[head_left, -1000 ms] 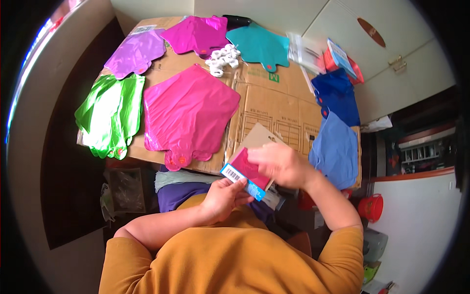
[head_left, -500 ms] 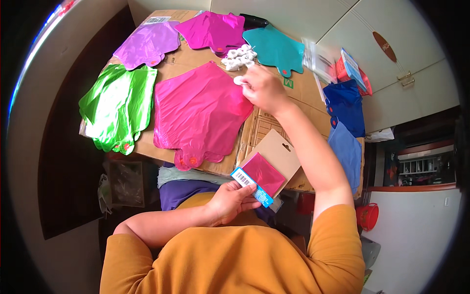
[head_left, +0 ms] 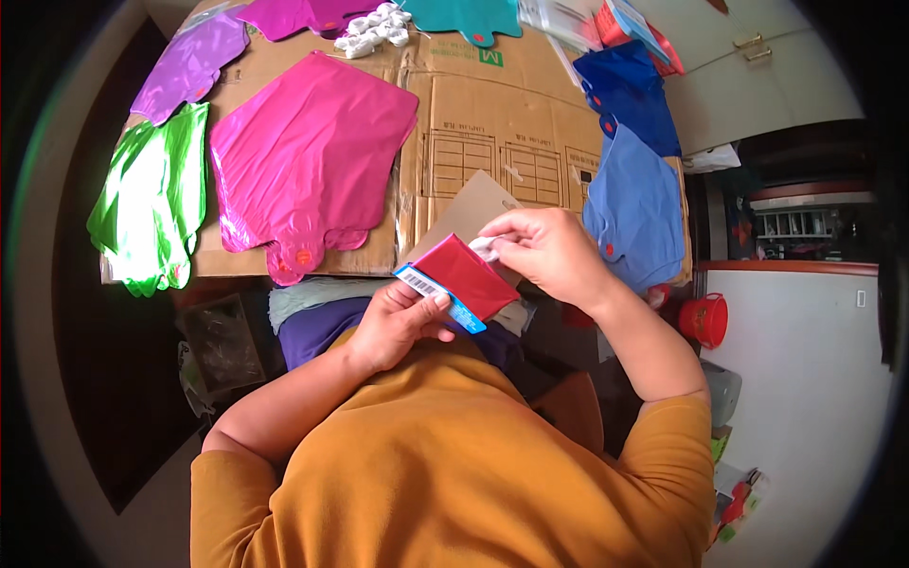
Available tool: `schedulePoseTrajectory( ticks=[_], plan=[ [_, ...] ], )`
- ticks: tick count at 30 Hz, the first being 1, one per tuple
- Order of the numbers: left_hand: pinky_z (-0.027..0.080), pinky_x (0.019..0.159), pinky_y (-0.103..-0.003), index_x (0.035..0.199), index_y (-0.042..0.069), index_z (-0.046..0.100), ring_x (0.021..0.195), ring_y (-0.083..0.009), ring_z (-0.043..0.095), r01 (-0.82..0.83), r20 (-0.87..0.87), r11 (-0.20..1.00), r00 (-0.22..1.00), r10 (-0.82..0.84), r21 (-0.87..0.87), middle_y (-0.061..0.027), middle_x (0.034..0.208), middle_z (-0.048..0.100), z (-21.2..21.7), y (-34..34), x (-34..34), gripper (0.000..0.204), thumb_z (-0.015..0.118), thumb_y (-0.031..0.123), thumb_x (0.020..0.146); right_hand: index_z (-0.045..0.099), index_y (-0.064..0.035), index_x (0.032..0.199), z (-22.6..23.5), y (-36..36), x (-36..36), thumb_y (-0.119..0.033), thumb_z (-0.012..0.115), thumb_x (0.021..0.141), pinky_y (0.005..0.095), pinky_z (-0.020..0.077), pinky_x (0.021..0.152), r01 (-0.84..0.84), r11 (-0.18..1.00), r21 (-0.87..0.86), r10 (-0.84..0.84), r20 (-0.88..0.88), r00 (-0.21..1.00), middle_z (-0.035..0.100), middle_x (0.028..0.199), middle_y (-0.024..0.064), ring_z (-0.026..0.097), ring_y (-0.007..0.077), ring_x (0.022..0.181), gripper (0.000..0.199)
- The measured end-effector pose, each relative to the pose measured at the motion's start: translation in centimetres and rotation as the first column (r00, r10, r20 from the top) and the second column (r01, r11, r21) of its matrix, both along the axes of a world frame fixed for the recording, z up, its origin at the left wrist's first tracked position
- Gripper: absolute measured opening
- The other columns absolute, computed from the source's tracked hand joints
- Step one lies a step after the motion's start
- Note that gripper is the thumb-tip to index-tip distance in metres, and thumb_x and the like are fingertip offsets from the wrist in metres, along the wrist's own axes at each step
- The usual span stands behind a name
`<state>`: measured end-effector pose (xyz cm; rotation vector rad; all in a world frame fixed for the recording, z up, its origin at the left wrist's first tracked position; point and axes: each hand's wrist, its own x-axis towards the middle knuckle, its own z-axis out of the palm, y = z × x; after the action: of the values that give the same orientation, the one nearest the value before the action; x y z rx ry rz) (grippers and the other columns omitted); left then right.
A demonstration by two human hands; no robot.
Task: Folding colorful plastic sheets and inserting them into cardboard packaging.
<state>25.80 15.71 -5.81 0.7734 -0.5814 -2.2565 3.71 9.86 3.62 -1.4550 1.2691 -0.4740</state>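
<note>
Near the centre of the frame, the left hand (head_left: pixel 402 322) has its fingers clamped on the blue strip (head_left: pixel 462 315) at the lower edge of a packet, the thumb lying on top beside a barcode. The packet is made up of that strip, a folded red-pink foil sheet (head_left: pixel 466 281) and a tan backing card (head_left: pixel 473 210) that stands up behind the foil, tilted toward the upper right. The right hand (head_left: pixel 549 248) comes in from the right, thumb and forefinger pinched together on a small white coil (head_left: pixel 484 248) at the foil's upper right edge. The fingers cover part of the coil, so I cannot tell whether it is tucked behind the foil or only rests against the edge.

Beyond the hands lies the cardboard worktop (head_left: pixel 549 114). A large pink foil sheet (head_left: pixel 308 161) is spread on its left half, with a shiny green foil sheet (head_left: pixel 156 199) just beside it at the left. Along the top of the frame are a purple foil sheet (head_left: pixel 194 66), a magenta one, a heap of white coils (head_left: pixel 374 30) and a teal foil sheet (head_left: pixel 464 19). On the right, a dark blue foil sheet (head_left: pixel 630 95) touches a light blue foil sheet (head_left: pixel 636 208).
</note>
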Motion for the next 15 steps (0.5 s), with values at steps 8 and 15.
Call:
schedulePoseTrajectory(
  ticks=[8, 15],
  plan=[
    [0.058, 0.062, -0.028, 0.107, 0.007, 0.062, 0.081, -0.0131, 0.067, -0.124, 0.143, 0.991, 0.981, 0.130, -0.049, -0.0049, 0.095, 0.068, 1.6, 0.8, -0.5, 0.015, 0.059, 0.017, 0.096, 0.068, 0.0056, 0.092, 1.0, -1.0, 1.0, -0.006, 0.056, 0.085, 0.0237, 0.0478, 0.075, -0.308, 0.951, -0.031, 0.305, -0.082, 0.949, 0.066, 0.085, 0.0006, 0.058, 0.0058, 0.080, 0.018],
    [0.057, 0.057, -0.026, 0.104, 0.007, 0.061, 0.070, -0.0098, 0.063, -0.176, 0.191, 0.982, 0.964, 0.187, -0.071, -0.0026, 0.087, 0.066, 2.0, 1.1, -1.3, 0.012, 0.059, 0.016, 0.096, 0.067, 0.0019, 0.098, 0.3, -1.4, 1.3, -0.014, 0.067, 0.085, 0.0263, 0.0478, 0.079, -0.224, 0.901, 0.371, 0.184, 0.141, 0.973, 0.067, 0.090, 0.0033, 0.059, 0.0086, 0.083, 0.021]
  ],
)
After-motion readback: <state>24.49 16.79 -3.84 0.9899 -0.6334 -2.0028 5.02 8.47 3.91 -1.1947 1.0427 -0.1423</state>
